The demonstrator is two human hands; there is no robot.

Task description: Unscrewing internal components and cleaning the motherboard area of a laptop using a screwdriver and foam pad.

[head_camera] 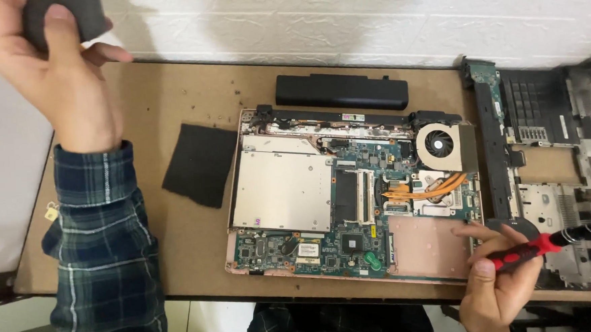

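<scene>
An opened laptop base [351, 190] lies on the brown table [192, 252], its green circuit board, silver drive cage, copper heat pipes and round fan exposed. My right hand [494, 283] rests at the laptop's near right corner and grips a screwdriver [555, 240] with a red and black handle, pointing right. My left hand [57, 64] is raised at the far left, above the table's corner, and holds a dark grey block [65, 16] whose top is cut off by the frame. My plaid sleeve [101, 250] hangs below it.
A long black battery [342, 91] lies behind the laptop by the white wall. A black foam pad [198, 164] sits left of the laptop. The removed bottom cover [551, 159] lies at the right. Dark crumbs speckle the table.
</scene>
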